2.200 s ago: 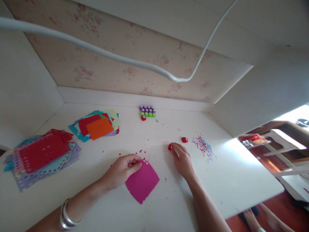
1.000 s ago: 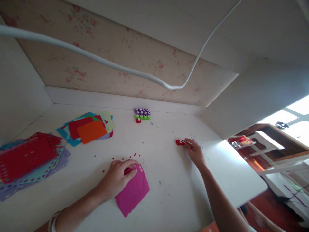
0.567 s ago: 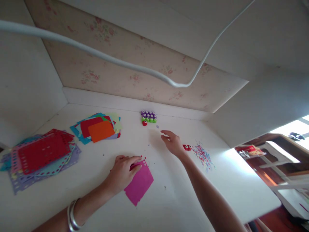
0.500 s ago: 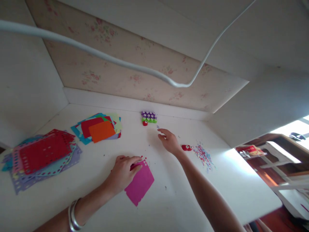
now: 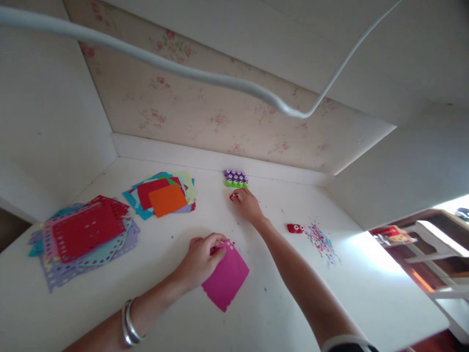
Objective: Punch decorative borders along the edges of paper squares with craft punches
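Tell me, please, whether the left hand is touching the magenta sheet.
Touching: the head view shows the left hand pinching the magenta sheet near its punched corner.

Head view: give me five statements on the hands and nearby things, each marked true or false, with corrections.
1. The left hand pinches the magenta sheet. True.
2. The right hand is at a lone red piece. True.
3. A blue sheet tops the farther paper stack. False: an orange sheet does.
4. Two red pieces lie beside the confetti. True.
5. The eyed pieces nearest the wall are green. False: those are purple pieces.
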{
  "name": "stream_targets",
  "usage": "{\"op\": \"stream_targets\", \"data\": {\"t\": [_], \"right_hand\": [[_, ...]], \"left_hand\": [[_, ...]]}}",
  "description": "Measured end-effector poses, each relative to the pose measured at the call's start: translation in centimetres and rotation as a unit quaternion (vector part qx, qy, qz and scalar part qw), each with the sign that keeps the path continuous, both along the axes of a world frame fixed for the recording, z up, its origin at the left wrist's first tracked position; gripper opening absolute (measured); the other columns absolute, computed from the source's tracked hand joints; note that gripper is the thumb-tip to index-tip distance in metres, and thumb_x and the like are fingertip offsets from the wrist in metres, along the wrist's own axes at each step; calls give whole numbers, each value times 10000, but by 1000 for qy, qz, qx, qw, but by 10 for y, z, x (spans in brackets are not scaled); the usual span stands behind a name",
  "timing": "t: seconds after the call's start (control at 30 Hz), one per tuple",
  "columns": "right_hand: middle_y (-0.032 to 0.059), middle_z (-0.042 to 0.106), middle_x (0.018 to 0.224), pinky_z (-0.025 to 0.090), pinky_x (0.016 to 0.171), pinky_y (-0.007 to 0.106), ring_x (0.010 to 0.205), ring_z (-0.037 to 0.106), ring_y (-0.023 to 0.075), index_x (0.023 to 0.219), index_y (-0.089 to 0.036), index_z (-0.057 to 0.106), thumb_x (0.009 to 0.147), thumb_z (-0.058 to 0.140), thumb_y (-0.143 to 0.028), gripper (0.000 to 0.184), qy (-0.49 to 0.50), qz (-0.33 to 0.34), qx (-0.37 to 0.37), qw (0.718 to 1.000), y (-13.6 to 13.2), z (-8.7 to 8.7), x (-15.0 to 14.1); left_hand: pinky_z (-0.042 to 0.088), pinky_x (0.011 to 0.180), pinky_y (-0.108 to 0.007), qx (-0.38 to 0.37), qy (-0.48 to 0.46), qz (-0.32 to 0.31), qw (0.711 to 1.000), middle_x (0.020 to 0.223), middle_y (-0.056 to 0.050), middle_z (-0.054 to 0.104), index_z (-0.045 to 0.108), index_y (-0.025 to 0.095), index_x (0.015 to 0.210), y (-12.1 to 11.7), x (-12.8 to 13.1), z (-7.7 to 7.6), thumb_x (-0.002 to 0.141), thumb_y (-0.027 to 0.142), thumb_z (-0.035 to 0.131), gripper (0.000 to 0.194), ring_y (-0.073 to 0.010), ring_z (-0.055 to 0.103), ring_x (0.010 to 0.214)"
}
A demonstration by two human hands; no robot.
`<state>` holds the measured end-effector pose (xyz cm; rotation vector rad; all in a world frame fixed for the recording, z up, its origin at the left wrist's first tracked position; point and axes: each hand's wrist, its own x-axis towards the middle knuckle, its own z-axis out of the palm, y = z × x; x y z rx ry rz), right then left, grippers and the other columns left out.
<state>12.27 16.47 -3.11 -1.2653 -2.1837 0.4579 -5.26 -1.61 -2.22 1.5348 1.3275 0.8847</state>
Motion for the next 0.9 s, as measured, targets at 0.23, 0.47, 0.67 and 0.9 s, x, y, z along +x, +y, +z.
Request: {"op": "stream_targets", "data": {"t": [0.23,0.47,0.67,0.9], "right_hand": [[102,644,1185,519,917,373,1069,630,231,1038,-220,682,897,583,-307,193,99,-5,-46,994,-57,-5,27],[92,648,1267,547,923,395,1067,674,210,1095,-251,598,919,600,-428,250,317,-19,-181,931,-146,-1,47],[75,652,1194,568,886,378,1002,682,211,1036,-248,655,879,672,-367,198,348,20,-242,905,-168,8,48],[67,637,1153,580,888,351,1056,641,214,1026,-259,692,872,682,-322,167,316,41,-229,920,-169,11,44]], "left_hand": [[513,783,-259,-51,-60,6,997,1002,-52,748,654,185,1085,0,-1,5,803,272,615,297,-212,694,949],[518,755,-256,-54,-67,-4,996,990,-43,755,662,190,1065,-1,2,9,804,287,619,281,-212,705,909],[520,747,-265,-62,-53,-7,997,996,-47,756,667,188,1069,-1,4,12,814,312,614,288,-215,705,897],[505,816,-291,-58,-28,-23,998,998,-42,757,668,199,1058,0,3,12,813,305,614,272,-221,703,918]]}}
